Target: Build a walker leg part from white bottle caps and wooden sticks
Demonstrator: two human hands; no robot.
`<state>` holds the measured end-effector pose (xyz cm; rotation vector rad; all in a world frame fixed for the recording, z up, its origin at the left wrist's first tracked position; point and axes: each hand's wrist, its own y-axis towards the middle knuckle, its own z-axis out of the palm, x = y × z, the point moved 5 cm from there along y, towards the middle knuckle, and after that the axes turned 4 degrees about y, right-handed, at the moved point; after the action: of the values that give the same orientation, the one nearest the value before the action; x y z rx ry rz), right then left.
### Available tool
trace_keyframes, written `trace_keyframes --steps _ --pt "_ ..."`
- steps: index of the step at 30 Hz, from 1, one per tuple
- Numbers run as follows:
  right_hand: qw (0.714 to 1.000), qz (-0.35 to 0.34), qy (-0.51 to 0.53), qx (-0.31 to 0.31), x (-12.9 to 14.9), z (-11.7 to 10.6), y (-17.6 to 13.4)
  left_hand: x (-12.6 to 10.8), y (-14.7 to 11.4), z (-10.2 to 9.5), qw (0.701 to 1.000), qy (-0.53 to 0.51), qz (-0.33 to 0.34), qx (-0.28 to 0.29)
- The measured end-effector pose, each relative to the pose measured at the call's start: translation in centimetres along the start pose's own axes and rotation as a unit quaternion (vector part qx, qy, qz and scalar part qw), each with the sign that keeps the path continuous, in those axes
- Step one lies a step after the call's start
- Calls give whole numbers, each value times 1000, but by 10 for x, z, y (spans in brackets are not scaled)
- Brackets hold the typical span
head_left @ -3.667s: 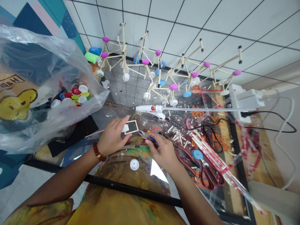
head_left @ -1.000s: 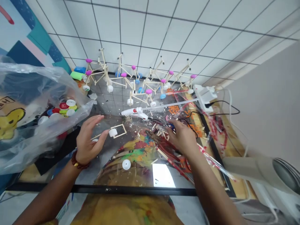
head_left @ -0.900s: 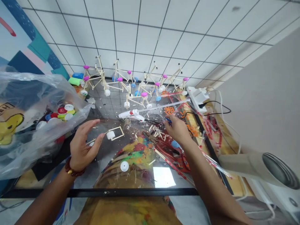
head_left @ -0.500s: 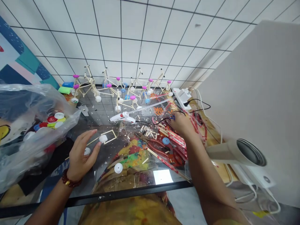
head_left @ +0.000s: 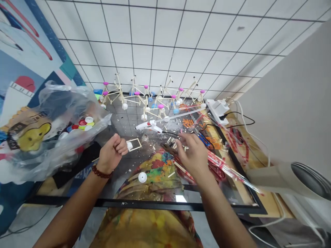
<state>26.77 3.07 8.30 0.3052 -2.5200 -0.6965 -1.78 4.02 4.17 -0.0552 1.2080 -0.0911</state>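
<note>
White tiles are backing the desk. Leftmost, a bag is holding caps. The left hand is hanging in a fist; I cannot tell whether anything is inside. Just beside it, the stick frame is lying on the desk. The right hand is hovering over pliers, fingers apart, gripping nothing.

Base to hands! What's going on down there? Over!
Left hand curled, by white cap. Right hand open, partly hiding pliers. Stick frame on table, white cap at one end. Glue gun nearby.
</note>
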Motion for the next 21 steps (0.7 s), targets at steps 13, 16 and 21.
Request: trace_keyframes --steps 13,16,21 --pt "984 -156 81 33 42 48 -46 -18 -4 -55 940 94 242 -222" --pt "984 -168 62 9 38 46 -47 -19 -5 -55 914 161 290 -235" --pt "989 -146 31 -1 28 44 -43 -15 -4 -51 886 237 325 -229"
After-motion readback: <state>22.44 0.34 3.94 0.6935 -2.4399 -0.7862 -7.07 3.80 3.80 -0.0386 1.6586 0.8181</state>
